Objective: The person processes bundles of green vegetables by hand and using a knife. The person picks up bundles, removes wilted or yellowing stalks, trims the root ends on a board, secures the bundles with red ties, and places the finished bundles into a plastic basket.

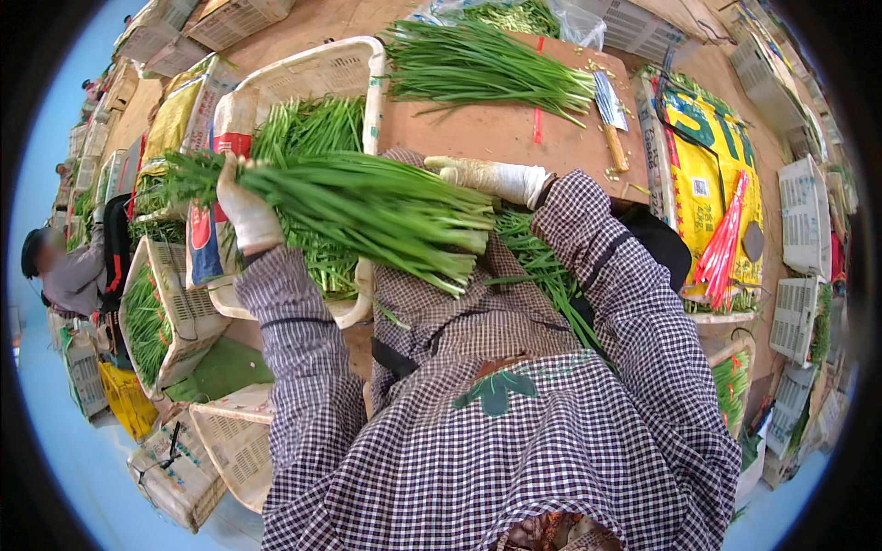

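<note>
My left hand (247, 210), in a white glove, grips a bunch of garlic chives (386, 203) near its leafy end. The bunch lies level over a white plastic basket (375, 89) and my lap, pale cut ends to the right, slightly blurred. Beside those ends is my right hand (489, 178), also gloved, its fingers stretched out to the left and no object seen in its grasp. Whether it touches the bunch I cannot tell. More chives (310, 127) fill the basket below. On the brown board (448, 134) ahead rests another pile of chives (482, 69).
A knife (610, 120) with a wooden handle lies at the board's right. Red ties (722, 241) rest on a yellow sack (713, 158) farther right. Loose chives (544, 262) cover part of my lap. Another person (72, 272) sits at far left, near a crate of tied chives (148, 324).
</note>
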Tool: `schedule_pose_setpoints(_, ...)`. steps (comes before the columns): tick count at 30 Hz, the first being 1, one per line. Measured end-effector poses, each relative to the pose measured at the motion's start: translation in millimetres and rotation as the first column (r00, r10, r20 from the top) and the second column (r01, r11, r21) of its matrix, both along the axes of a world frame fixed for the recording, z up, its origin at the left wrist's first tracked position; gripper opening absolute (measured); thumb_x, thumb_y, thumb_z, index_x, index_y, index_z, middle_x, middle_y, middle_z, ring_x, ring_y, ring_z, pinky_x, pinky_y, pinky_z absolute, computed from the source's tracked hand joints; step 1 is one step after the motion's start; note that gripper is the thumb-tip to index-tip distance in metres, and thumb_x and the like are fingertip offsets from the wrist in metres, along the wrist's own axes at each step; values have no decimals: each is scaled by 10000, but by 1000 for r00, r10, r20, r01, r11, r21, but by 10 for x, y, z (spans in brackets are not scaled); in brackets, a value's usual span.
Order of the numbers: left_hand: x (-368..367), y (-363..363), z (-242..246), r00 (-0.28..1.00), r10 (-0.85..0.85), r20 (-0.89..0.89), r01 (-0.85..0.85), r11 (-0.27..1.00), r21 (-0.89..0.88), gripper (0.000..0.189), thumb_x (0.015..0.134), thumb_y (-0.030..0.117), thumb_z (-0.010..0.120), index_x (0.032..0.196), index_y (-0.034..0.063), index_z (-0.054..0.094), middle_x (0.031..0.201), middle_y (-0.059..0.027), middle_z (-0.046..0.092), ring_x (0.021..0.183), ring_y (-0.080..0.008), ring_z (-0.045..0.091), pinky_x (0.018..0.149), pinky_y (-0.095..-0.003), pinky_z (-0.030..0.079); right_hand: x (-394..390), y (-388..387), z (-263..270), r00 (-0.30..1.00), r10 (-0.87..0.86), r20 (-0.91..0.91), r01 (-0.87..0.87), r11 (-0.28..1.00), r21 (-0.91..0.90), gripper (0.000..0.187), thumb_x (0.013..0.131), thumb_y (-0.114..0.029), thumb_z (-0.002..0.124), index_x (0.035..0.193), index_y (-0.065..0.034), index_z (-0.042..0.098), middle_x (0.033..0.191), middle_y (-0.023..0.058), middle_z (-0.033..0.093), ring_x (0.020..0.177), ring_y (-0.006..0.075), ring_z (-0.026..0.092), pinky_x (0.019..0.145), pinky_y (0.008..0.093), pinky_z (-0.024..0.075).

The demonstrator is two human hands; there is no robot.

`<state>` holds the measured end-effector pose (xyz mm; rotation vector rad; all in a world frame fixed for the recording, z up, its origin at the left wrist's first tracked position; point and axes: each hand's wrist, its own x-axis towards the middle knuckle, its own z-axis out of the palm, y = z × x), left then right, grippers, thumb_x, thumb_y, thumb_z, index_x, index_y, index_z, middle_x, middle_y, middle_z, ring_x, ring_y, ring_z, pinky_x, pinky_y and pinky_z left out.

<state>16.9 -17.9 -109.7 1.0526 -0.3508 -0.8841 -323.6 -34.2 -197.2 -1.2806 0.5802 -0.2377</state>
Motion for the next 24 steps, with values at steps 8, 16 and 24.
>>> schedule_pose_setpoints(8, 612, -879, -461, 943, 308, 123, -303, 951, -57, 185, 865, 134, 583, 957, -27, 594, 858, -95, 598, 641, -200, 581, 626, -334, 509, 685, 1343, 437, 665, -433, -609, -235, 653, -720, 1392, 549, -643, 801, 1510, -53, -15, 1497, 339, 157, 1338, 488, 306, 1109, 517, 264)
schedule_pose_setpoints(16, 45, -1145, 410, 997, 33, 71, -23, 991, -132, 316, 849, 152, 657, 1076, -55, 584, 929, -109, 618, 690, -246, 608, 668, -351, 539, 439, 169, -5, 896, -352, -272, 151, 816, -558, 1307, 557, -334, 887, 1506, -36, 38, 1334, 233, 498, 1233, 328, 499, 1027, 346, 405)
schedule_pose_setpoints(24, 359, -1039, 308, 996, -68, 64, 83, 960, -267, 273, 819, 145, 692, 1016, -27, 611, 888, -77, 616, 637, -224, 574, 663, -352, 531, 967, 791, 16, 630, -725, -278, 95, 427, -899, 1234, 576, -486, 843, 1476, 4, 156, 1330, 210, 454, 1220, 368, 474, 1054, 456, 365)
